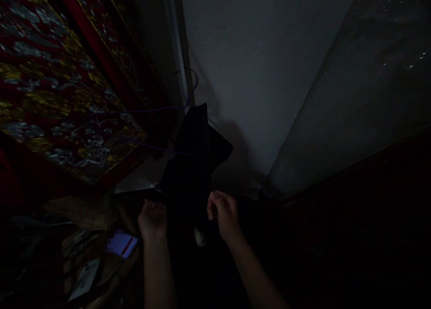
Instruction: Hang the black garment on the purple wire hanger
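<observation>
The scene is very dim. A black garment (197, 161) hangs from a thin cord by the wall corner and drops down between my arms. My left hand (153, 218) has its fingers curled on the garment's left edge. My right hand (224, 212) is closed in a pinch on the cloth's right edge. A small white object (200, 237) shows low on the cloth between my wrists; I cannot make out what it is.
A red cloth with gold and silver embroidery (57, 84) hangs at the left. A lit phone (123, 245) and papers (84, 280) lie on a dark surface at the lower left. A pale wall (256, 67) stands behind; dark furniture fills the right.
</observation>
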`<move>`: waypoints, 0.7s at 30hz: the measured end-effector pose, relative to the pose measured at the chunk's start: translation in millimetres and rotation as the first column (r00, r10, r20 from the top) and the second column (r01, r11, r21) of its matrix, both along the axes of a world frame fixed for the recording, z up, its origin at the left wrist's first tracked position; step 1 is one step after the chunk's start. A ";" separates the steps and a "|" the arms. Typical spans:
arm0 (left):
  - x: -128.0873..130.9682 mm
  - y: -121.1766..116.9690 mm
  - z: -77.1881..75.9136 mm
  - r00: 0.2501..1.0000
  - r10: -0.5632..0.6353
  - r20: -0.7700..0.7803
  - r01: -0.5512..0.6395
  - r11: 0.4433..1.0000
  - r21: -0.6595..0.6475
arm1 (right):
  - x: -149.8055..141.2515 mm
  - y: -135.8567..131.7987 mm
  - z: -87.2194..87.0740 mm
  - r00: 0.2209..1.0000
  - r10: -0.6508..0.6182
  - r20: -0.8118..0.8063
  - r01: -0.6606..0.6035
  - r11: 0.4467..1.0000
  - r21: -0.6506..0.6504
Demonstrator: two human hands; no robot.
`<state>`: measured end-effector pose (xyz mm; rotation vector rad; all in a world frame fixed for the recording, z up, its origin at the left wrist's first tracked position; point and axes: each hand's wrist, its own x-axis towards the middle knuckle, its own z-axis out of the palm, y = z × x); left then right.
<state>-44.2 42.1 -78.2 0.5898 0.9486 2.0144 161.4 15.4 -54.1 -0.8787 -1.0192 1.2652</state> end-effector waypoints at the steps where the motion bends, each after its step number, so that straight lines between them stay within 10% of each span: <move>1: 12.4 -1.9 -5.8 0.999 -0.029 0.041 0.031 0.998 -0.047 | 6.3 0.3 -0.9 1.000 -0.019 -0.003 0.019 1.000 -0.009; 5: 52.3 -11.4 8.0 0.962 -0.177 0.206 0.211 0.965 -0.155 | 32.5 7.9 -2.6 0.995 -0.034 0.092 0.040 0.997 -0.060; 10: 89.1 -36.7 37.2 0.936 -0.350 -0.045 0.352 0.936 0.027 | 37.6 5.3 -6.4 0.973 -0.043 0.225 0.035 0.999 0.038; 14: 108.5 -45.8 31.5 0.900 -0.234 -0.368 0.285 0.954 0.092 | 27.1 -9.0 -9.5 0.968 0.190 0.165 -0.207 0.974 0.094; 18: 104.1 -33.0 32.6 0.775 -0.058 -0.629 0.150 0.984 0.094 | 22.3 -10.8 -0.2 0.818 0.517 0.251 -0.502 0.856 -0.125; 21: 93.5 -18.4 43.9 0.715 -0.044 -0.698 0.170 0.979 0.112 | 28.9 1.9 23.9 0.815 0.457 0.357 -0.467 0.882 -0.064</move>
